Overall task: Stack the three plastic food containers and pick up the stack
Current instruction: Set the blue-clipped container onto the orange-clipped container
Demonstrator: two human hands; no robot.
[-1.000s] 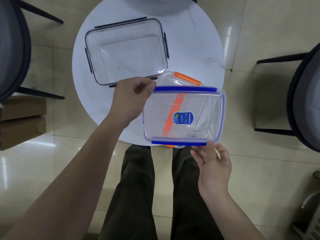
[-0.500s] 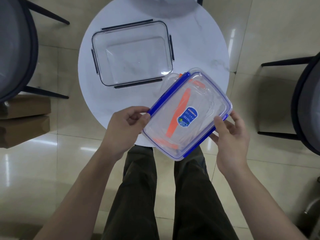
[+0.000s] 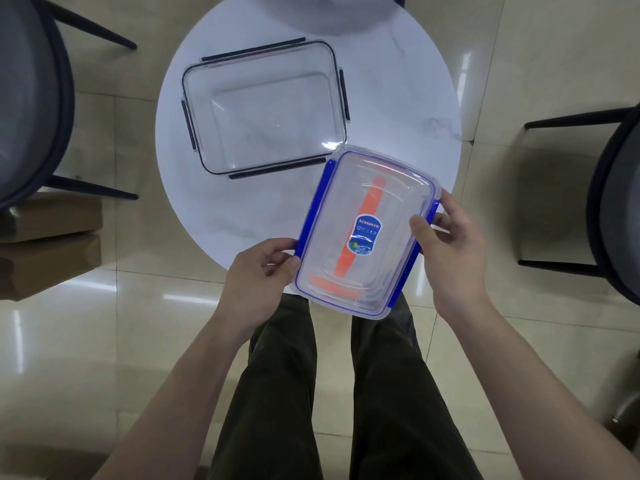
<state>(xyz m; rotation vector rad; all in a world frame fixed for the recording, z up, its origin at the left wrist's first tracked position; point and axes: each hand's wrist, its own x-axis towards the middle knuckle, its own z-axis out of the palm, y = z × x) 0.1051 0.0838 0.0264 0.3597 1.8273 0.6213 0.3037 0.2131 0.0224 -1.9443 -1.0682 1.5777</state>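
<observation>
A clear container with blue clips [image 3: 388, 216] and a blue label lies over a smaller orange-clipped container [image 3: 360, 237], whose orange clips show through it. Both sit at the near right edge of the round white table [image 3: 398, 81]. My left hand [image 3: 258, 277] grips the blue container's left clip. My right hand [image 3: 450, 244] grips its right side, thumb on the lid. A larger clear container with black clips [image 3: 265, 107] rests on the table's far left, apart from the other two.
Dark chairs stand at the left [image 3: 31, 98] and right [image 3: 620, 188] of the table. Two cardboard boxes [image 3: 48, 244] lie on the tiled floor at the left. My legs [image 3: 332, 393] are just below the table's near edge.
The blue-clipped container has turned from lying sideways to nearly lengthwise over the orange one. My left hand slid down its left side, and my right hand came up and gripped its right side.
</observation>
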